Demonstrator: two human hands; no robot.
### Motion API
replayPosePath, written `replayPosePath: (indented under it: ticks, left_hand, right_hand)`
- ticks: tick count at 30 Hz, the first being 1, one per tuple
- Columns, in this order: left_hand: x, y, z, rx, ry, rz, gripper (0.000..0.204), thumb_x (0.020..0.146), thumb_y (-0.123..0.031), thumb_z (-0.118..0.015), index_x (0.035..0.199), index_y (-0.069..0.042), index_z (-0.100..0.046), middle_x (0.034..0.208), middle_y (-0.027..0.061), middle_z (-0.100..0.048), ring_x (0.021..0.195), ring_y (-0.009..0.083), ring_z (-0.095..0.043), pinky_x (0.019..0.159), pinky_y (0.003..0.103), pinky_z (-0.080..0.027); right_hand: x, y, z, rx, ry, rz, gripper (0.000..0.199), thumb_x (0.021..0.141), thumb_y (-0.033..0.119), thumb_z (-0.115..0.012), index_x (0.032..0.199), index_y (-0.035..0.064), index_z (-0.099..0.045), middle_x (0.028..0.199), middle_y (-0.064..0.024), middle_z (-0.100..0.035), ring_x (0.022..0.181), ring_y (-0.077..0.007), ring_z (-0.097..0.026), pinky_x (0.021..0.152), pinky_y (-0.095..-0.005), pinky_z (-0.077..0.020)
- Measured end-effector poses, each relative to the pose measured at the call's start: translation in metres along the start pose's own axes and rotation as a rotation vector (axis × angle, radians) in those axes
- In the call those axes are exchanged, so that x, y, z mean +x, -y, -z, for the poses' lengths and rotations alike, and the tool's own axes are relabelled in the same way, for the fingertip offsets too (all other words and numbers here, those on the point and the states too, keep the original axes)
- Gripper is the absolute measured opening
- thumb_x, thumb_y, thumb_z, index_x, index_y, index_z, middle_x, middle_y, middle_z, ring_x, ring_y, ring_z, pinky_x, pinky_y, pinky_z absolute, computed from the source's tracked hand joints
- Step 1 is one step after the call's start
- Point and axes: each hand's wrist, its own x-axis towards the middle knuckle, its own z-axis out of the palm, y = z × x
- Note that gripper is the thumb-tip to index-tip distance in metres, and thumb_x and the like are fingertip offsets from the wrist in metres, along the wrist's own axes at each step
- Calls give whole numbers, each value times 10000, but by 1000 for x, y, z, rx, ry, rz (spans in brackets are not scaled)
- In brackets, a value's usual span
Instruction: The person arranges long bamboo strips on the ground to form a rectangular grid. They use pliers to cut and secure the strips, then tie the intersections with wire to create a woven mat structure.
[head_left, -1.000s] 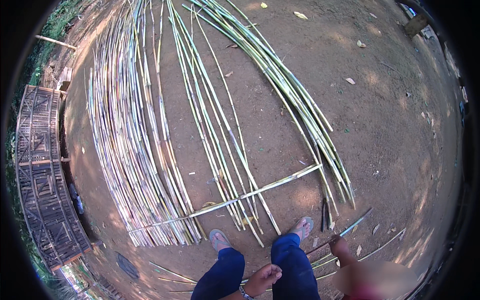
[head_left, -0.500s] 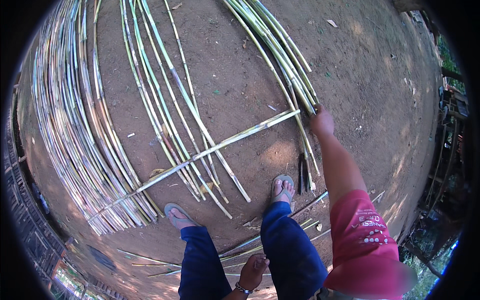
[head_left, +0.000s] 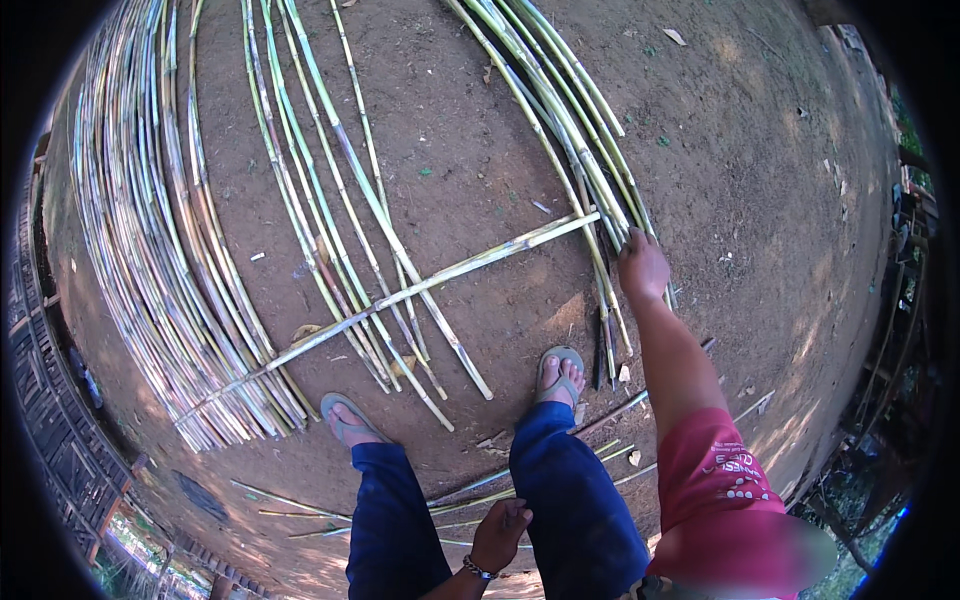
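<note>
My right hand (head_left: 643,268) reaches out to the right, its fingers curled on the near end of a pale jointed cane (head_left: 612,205). This cane lies in a loose group of long green canes; another runs beneath the hand and shows past its right side. My left hand (head_left: 500,533), wearing a chain bracelet, hangs low between my legs with curled fingers and nothing visible in it. A single crosswise cane (head_left: 470,272) lies over the near ends of the canes, from the left pile to the right group.
A dense row of canes (head_left: 130,250) fills the left side. Several spaced canes (head_left: 345,225) lie mid-ground on bare soil. Dark sticks (head_left: 600,355) lie beside my right sandal (head_left: 562,375). Thin canes (head_left: 470,508) are scattered behind my feet, near my left sandal (head_left: 350,415).
My right hand has come slightly nearer along the right group. One cane's end now shows past the hand's right side. My left hand stays low, and the view has shifted a little.
</note>
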Motion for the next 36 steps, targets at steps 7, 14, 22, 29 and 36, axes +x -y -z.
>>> replayPosePath:
  ticks: [7,14,22,29,36]
  left_hand:
    - [0,0,1,-6,22,41,309,964,-277,-682,1064,1,-594,1051,113,-669,994,185,-669,868,332,-514]
    - [0,6,5,-106,23,-1,388,976,-296,-666,1201,13,-599,950,42,-632,907,118,-613,832,283,-492]
    - [-6,10,8,-153,12,20,399,971,-308,-671,1210,5,-603,987,71,-675,934,145,-645,846,296,-506]
    - [-5,13,6,-147,87,25,377,990,-241,-648,1232,32,-552,1010,88,-663,939,152,-668,844,288,-527]
    - [-11,-8,19,-317,30,-131,373,979,-268,-668,1218,3,-578,1021,90,-703,956,142,-680,858,278,-529]
  right_hand:
    - [-20,-17,-21,101,154,21,588,948,121,-494,1512,250,-387,1279,-245,-594,1134,-425,-605,961,-510,-487]
    - [-22,-17,-26,129,242,62,627,952,96,-469,1541,270,-346,1289,-247,-575,1178,-422,-577,1002,-491,-468]
    - [-75,12,-23,192,240,202,546,955,202,-538,1485,262,-424,1310,-229,-584,1162,-427,-583,1004,-477,-480]
    - [-112,74,-63,264,218,188,349,898,141,-598,1245,104,-595,1192,-199,-627,1086,-405,-616,928,-497,-500]
    - [-125,144,-71,320,342,60,336,883,136,-624,1213,88,-588,1142,-236,-654,1082,-434,-615,924,-499,-496]
